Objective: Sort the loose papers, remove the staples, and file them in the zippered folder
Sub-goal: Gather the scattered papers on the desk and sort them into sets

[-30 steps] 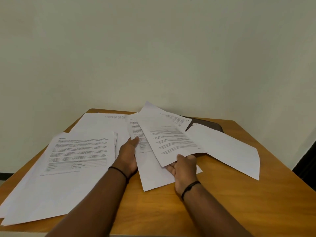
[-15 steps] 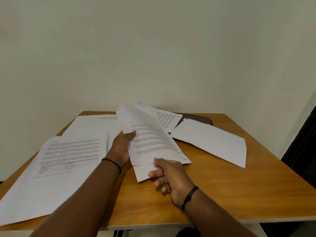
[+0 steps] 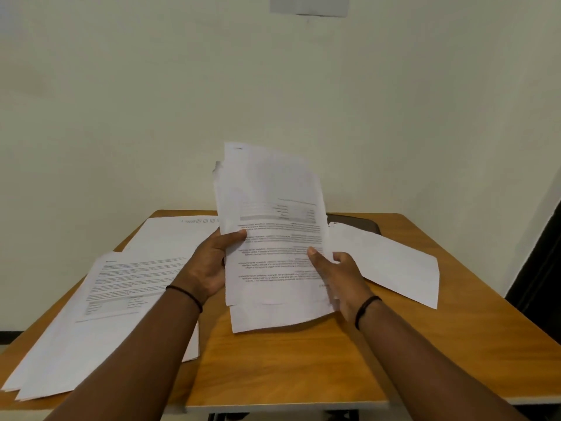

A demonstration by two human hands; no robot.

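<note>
A sheaf of printed papers (image 3: 270, 226) stands nearly upright above the middle of the wooden table (image 3: 288, 366), its text upside down to me. My left hand (image 3: 212, 262) grips its left edge with the thumb on the front page. My right hand (image 3: 337, 278) grips its right edge, thumb on the front. A spread of printed sheets (image 3: 121, 287) lies flat on the left of the table. One blank sheet (image 3: 391, 262) lies at the right. The dark zippered folder (image 3: 358, 223) shows at the back edge, mostly hidden behind the held papers and under the blank sheet.
A pale wall rises right behind the table. A grey patch (image 3: 309, 4) sits high on the wall. A dark vertical surface (image 3: 543, 262) stands at the far right. Bare wood shows along the front and right of the table.
Both hands have lifted the middle papers off the table and stood them upright. The right hand, loose below them half a second ago, now grips their right edge.
</note>
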